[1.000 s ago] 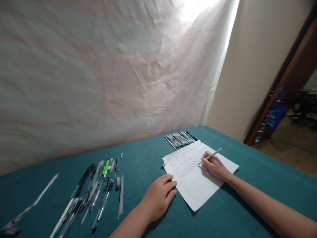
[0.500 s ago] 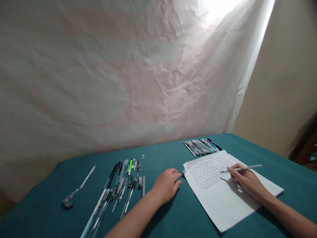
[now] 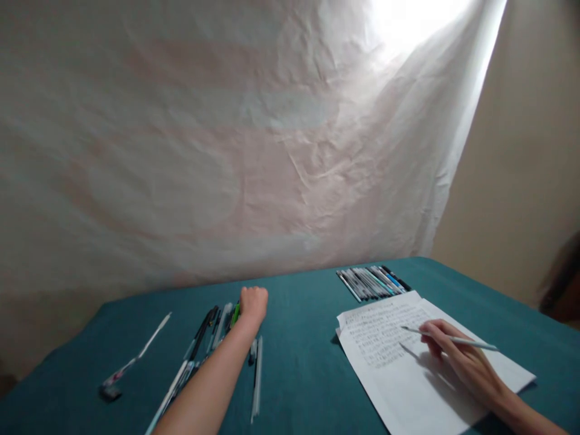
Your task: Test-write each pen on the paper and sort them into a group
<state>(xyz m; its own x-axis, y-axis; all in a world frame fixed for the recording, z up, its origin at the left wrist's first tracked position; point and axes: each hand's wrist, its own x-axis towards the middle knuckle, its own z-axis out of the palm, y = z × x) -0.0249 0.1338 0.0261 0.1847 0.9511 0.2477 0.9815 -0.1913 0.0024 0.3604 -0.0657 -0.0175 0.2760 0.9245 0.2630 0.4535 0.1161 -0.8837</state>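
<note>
My right hand [image 3: 457,356] is closed around a slim light-coloured pen [image 3: 469,342], its tip just above a sheet of paper [image 3: 385,389] with rows of handwriting. The pen's shadow falls on the sheet apart from the tip. Over the far end of the loose pens [image 3: 222,326] on the left, my left hand [image 3: 254,304] has its fingers curled down. Whatever those fingers hold is hidden behind the hand. A green pen [image 3: 235,314] shows right beside it, and my forearm covers much of the group.
A tight row of pens [image 3: 372,284] lies beyond the paper. At far left, a thin white strip with a dark end [image 3: 131,364] rests on the green cloth [image 3: 299,374]. Behind the table hangs a creased pale sheet [image 3: 281,181].
My left hand has moved left and away from me, from beside the paper to the loose pens, and its fingers have curled. My right hand has lifted the pen slightly off the paper.
</note>
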